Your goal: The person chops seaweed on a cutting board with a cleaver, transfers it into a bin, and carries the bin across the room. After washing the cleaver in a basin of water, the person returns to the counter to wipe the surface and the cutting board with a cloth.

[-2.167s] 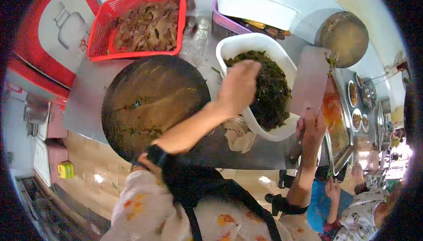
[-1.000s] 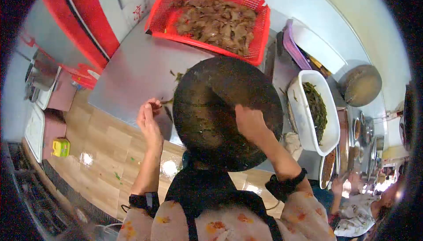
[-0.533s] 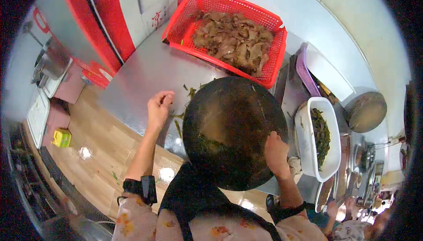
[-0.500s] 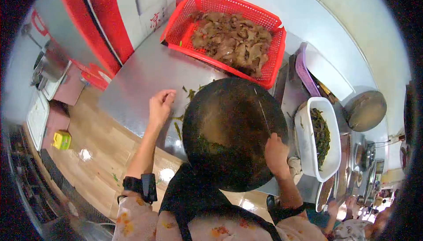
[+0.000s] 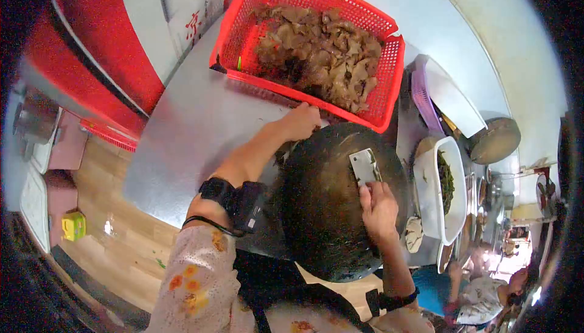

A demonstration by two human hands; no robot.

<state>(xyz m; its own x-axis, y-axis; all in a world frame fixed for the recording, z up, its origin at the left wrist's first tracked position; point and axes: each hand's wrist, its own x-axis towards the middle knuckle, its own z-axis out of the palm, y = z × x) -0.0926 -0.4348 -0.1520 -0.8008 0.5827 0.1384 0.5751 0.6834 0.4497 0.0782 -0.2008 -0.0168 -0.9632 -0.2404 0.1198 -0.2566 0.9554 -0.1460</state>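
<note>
My right hand (image 5: 378, 208) grips a cleaver (image 5: 365, 166) over a dark round chopping board (image 5: 331, 211). The cleaver's broad blade faces up, with dark green bits stuck on it. Across the board's far left edge, my left hand (image 5: 301, 122) has its fingers curled together, close to the near side of a red plastic basket (image 5: 392, 74). Dark scraps show by these fingers; whether they hold any is hidden. Brown sliced pieces, looking like cooked meat or mushroom, lie in the basket (image 5: 334, 53).
The board rests on a metal table (image 5: 176, 144). To its right stands a white tub (image 5: 429, 211) of dark green strips, with a crumpled cloth (image 5: 413, 234) beside the board. Behind are a purple basket (image 5: 421, 98) and another round board (image 5: 496, 141). A person (image 5: 480, 296) is at lower right.
My left hand has moved right and forward to the board's far edge, and green scraps left of the board no longer show. The cleaver has turned from edge-on to flat. The view has shifted.
</note>
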